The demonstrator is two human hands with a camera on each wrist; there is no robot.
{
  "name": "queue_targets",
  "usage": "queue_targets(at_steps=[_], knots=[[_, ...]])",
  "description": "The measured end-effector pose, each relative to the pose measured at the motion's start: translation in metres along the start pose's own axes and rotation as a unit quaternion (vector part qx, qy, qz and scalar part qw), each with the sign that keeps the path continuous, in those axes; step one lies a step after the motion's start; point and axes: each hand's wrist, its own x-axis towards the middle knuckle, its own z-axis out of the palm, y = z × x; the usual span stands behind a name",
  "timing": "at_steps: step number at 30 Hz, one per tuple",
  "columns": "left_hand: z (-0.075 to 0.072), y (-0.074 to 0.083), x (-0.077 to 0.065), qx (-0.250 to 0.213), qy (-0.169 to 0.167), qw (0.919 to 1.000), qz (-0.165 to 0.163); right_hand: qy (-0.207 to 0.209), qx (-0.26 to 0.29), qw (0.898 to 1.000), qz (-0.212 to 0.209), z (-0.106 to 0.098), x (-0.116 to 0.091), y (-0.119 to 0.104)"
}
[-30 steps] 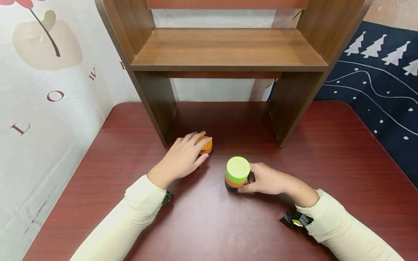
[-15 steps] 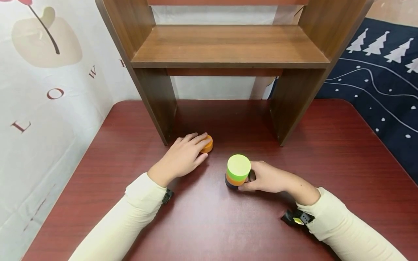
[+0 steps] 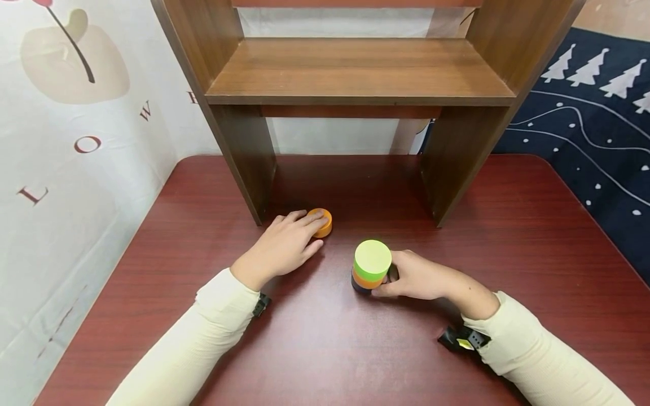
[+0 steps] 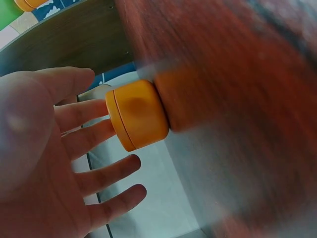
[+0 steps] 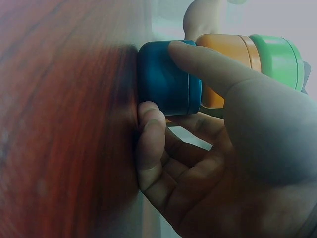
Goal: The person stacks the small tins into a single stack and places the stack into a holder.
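Note:
In the head view, three small round lidded jars stand stacked: a green jar (image 3: 373, 258) on top, an orange jar (image 5: 229, 52) in the middle and a dark blue jar (image 5: 166, 79) on the table. My right hand (image 3: 418, 274) grips the stack low down; its thumb lies against the blue jar in the right wrist view and fingers curl beneath. Left of the stack, a second orange jar (image 4: 141, 114) stands alone on the table. My left hand (image 3: 284, 243) reaches over it, fingers extended. Two fingertips rest on its lid, while the thumb stays apart.
A wooden shelf unit (image 3: 360, 70) stands on the back of the red-brown table (image 3: 325, 349), its side panels beyond the hands. A pale printed cloth (image 3: 81, 186) hangs on the left, a dark blue one (image 3: 584, 135) on the right.
My left fingers have drawn back slightly on the lone orange jar, so more of its lid shows. The right hand and the stack hold still; the head view shifts a little.

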Motion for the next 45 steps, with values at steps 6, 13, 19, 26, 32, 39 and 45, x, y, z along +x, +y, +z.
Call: queue_targets(at_steps=[6,13,19,26,32,39,45], knots=[[0.0006,0.0001,0.0009,0.005,0.012,0.9999,0.006,0.002,0.0,1.0,-0.002,-0.0002,-0.0002,0.0005],[0.0015,0.0002,0.0016,0.011,0.029,0.9995,0.008,-0.001,0.002,1.0,-0.001,-0.0004,-0.0004,0.0006],[0.0004,0.0008,0.0023,0.014,0.04,0.9991,0.01,-0.001,-0.001,1.0,0.001,-0.001,-0.0006,0.0],[0.0005,0.0004,0.003,0.031,0.056,0.9978,0.02,-0.002,-0.003,1.0,0.002,-0.0014,0.0001,-0.0002],[0.0017,-0.0001,0.0036,0.04,0.068,0.9965,0.028,0.001,-0.012,1.0,0.007,-0.0012,0.0001,0.0005],[0.0015,-0.0008,0.0037,0.032,0.072,0.9964,0.032,-0.002,-0.005,1.0,0.008,-0.0013,-0.0001,0.0004],[0.0011,-0.0007,0.0033,0.005,0.057,0.9977,0.035,0.0,-0.006,1.0,0.008,-0.0011,-0.0004,0.0007]])
